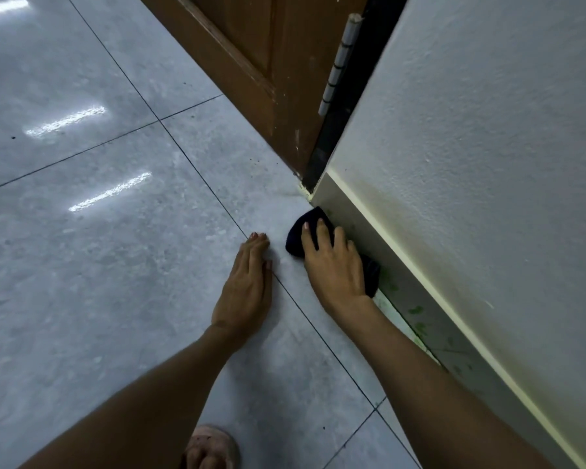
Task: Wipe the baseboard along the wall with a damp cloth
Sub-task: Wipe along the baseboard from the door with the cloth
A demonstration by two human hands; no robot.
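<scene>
At the baseboard point(420, 309): your right hand point(332, 269) presses the cloth point(298, 238), fingers spread.
On the floor point(115, 265): your left hand point(247, 286) flat, empty.

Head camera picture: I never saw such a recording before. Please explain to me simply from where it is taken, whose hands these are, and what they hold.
There is no machine here. A person wears one wide-angle camera on the head, looking forward and down, so you see that person's own bare arms from above. Below them is a grey tiled floor. The right hand lies over a dark cloth and presses it against the pale baseboard at the foot of the white textured wall. This is close to a brown wooden door with a metal hinge. Green smudges show on the baseboard nearer the camera. The left hand rests flat on the floor and holds nothing. A foot in a pinkish slipper shows at the bottom edge.
</scene>
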